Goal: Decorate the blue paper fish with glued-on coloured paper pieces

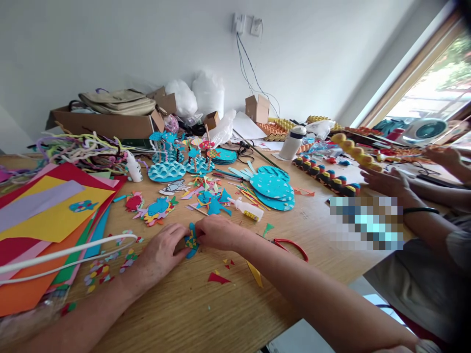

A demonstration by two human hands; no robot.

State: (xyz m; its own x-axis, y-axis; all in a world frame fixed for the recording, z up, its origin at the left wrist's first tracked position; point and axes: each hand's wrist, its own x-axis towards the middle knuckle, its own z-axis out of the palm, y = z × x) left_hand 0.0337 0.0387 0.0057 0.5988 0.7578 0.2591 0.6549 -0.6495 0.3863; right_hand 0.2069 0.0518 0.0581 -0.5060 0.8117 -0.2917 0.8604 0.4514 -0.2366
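A small blue paper fish with yellow and red bits on it lies at the table's near middle, between my hands. My left hand grips its left edge, thumb below and fingers bent above. From the other side my right hand pinches it with curled fingers; the fingertips are partly hidden. Just beyond are blue paper cutouts and a glue bottle lying on its side. Red-handled scissors rest to the right of my right hand. Red paper scraps are scattered nearer to me.
Coloured paper sheets are stacked at left, with a white cable across them. Blue wavy bases carrying paper fish stand behind, near a white bottle. At right, another person's hands hold a yellow egg-carton strip.
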